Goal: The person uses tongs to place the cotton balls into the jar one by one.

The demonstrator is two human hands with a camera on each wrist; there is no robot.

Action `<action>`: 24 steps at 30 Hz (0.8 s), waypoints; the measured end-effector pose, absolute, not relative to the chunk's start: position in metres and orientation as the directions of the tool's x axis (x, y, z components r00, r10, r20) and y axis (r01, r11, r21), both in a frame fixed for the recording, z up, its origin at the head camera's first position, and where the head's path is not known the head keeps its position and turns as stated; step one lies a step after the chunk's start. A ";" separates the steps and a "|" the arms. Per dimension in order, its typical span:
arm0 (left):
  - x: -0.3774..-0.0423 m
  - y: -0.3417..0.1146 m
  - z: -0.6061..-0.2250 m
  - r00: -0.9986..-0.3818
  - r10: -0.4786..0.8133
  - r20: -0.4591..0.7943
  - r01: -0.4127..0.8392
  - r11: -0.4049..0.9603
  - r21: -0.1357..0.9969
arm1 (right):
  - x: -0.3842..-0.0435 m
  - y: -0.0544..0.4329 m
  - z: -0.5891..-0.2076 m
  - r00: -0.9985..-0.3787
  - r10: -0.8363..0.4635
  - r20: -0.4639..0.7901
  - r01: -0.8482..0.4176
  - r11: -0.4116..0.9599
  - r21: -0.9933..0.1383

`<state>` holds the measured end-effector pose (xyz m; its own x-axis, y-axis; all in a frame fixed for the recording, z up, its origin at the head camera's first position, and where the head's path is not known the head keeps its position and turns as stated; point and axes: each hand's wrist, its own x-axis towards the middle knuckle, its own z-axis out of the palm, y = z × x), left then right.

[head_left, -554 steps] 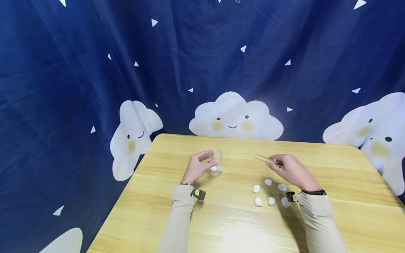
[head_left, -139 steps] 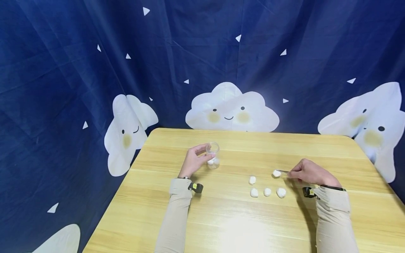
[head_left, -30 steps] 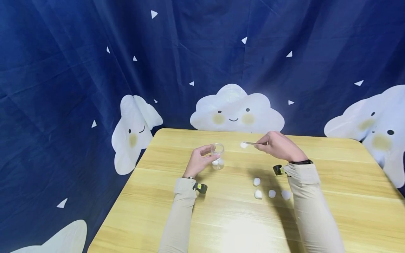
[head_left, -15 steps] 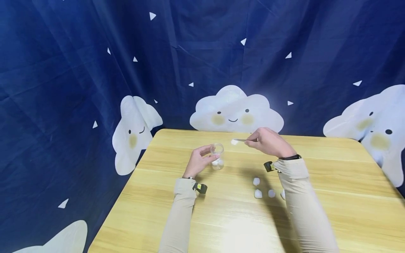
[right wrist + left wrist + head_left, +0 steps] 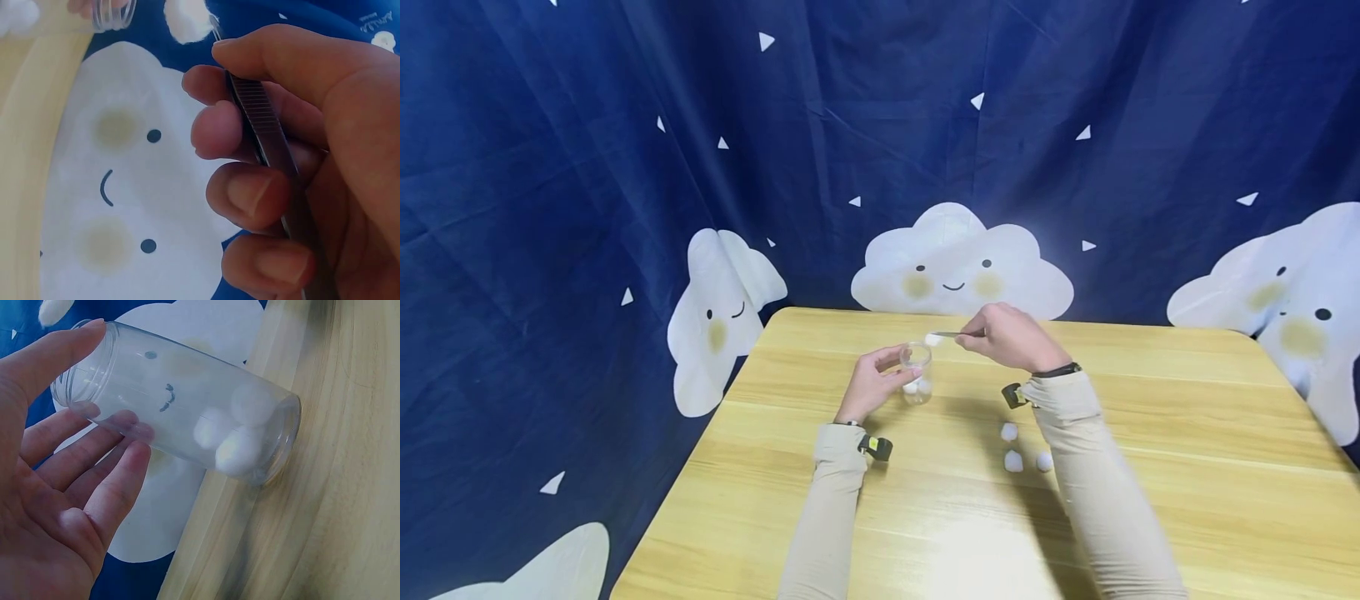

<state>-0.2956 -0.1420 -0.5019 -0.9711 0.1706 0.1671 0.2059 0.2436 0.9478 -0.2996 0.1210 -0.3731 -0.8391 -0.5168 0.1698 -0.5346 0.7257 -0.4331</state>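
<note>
Thumb and fingers of my left hand (image 5: pixel 871 385) grip a clear jar (image 5: pixel 181 387) near its open mouth, its base down at the table. Three white cotton balls (image 5: pixel 240 450) show at the bottom of the jar. My right hand (image 5: pixel 1011 337) pinches metal tweezers (image 5: pixel 275 150) between thumb and fingers. At the tweezers' tips hangs a cotton ball (image 5: pixel 932 340), just right of the jar's rim and slightly above it; in the right wrist view this cotton ball (image 5: pixel 187 20) appears apart from the jar.
On the wooden table (image 5: pixel 775 500), loose cotton balls (image 5: pixel 1013 461) lie right of centre, partly beside my right sleeve (image 5: pixel 1097 475), which may hide more. Behind the table hangs a blue curtain (image 5: pixel 887 108) printed with clouds. Each wrist wears a small black camera (image 5: pixel 876 447).
The tweezers, bare in the oldest frame, took up a cotton ball from the table's right. My right hand has since carried it left to beside the jar's mouth. The left hand stays put.
</note>
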 end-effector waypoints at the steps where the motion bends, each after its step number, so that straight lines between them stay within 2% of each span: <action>1: -0.295 -0.142 -0.502 -0.972 0.169 0.164 0.203 0.247 0.948 | -0.300 0.119 -0.373 -0.838 -0.519 0.167 -0.536 0.727 -0.430; 9: -0.294 -0.143 -0.503 -0.977 0.157 0.147 0.183 0.245 0.952 | -0.302 0.105 -0.377 -0.827 -0.542 0.148 -0.551 0.729 -0.406; 24: -0.296 -0.143 -0.501 -0.967 0.175 0.183 0.220 0.228 0.948 | -0.301 0.096 -0.379 -0.817 -0.559 0.143 -0.564 0.721 -0.402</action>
